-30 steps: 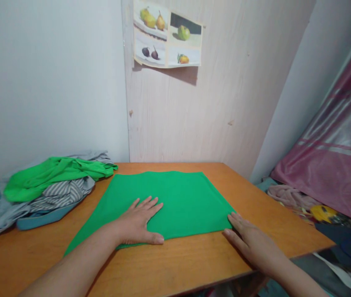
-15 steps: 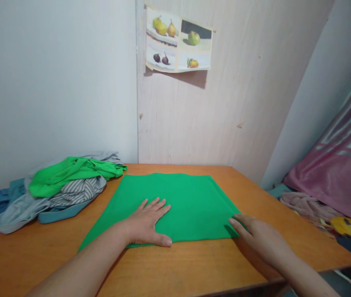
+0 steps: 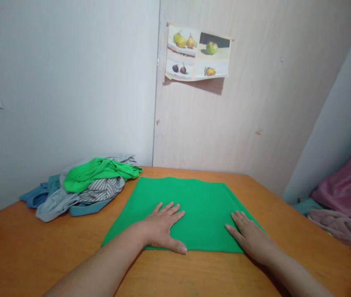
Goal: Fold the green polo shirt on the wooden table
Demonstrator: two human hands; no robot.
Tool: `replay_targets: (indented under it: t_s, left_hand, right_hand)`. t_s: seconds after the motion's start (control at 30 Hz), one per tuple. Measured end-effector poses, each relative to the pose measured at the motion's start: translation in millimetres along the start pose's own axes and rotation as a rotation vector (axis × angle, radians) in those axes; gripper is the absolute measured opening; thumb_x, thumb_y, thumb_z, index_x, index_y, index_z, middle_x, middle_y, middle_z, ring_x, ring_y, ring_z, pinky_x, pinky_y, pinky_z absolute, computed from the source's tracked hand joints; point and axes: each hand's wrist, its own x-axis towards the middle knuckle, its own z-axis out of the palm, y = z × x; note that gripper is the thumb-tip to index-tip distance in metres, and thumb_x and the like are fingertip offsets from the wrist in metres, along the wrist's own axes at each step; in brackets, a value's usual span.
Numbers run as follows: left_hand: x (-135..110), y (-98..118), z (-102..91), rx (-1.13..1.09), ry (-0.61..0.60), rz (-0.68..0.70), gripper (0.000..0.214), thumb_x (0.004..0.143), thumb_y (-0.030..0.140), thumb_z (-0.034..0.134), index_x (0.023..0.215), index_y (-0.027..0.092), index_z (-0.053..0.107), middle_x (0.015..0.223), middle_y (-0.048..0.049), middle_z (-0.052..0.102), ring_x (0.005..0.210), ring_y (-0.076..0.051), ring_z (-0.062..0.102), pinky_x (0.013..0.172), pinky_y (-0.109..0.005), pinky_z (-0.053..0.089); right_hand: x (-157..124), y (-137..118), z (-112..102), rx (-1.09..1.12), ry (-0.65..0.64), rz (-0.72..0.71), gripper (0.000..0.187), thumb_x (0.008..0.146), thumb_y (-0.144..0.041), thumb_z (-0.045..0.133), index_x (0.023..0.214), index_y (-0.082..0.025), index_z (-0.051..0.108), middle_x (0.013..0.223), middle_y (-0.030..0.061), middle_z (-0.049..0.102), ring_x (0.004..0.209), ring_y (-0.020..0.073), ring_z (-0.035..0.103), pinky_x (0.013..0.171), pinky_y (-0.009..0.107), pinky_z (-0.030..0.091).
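Green cloth (image 3: 200, 202) lies flat, centred on the surface (image 3: 169, 274). The right hand (image 3: 249, 235) has shifted inward from the cloth's right edge, open and probably smoothing, though its palm is hidden; the left hand (image 3: 163, 228) stays splayed, near left.

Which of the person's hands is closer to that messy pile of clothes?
The left hand: it lies on the flat green cloth, just right of the clothes pile. The right hand is farther, at the cloth's right side.
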Motion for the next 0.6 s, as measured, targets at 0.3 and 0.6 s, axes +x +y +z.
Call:
replay_targets:
  t_s: [0.3, 0.6]
  left_hand:
    - [1.9, -5.0, 5.8, -0.02, 0.028, 0.028, 0.108, 0.069, 0.085, 0.052, 0.156, 0.032, 0.015, 0.163, -0.005, 0.004, 0.148, -0.035, -0.001, 0.116, -0.062, -0.001]
    - [-0.6, -3.5, 4.3, -0.085, 0.063, 0.009, 0.104, 0.072, 0.086, 0.046, 0.155, 0.03, 0.018, 0.163, -0.005, 0.009, 0.149, -0.033, 0.003, 0.118, -0.057, 0.002]
  right_hand:
    - [28.1, -7.0, 3.0, -0.047, 0.06, 0.026, 0.091, 0.09, -0.074, 0.021, 0.148, -0.005, 0.038, 0.156, 0.0177, 0.03, 0.146, 0.0313, 0.019, 0.118, 0.05, 0.021]
    - [31.3, 16.2, 27.7, -0.09, 0.044, -0.005, 0.088, 0.089, -0.071, 0.022, 0.148, -0.008, 0.039, 0.155, 0.0154, 0.032, 0.145, 0.0326, 0.021, 0.115, 0.054, 0.027]
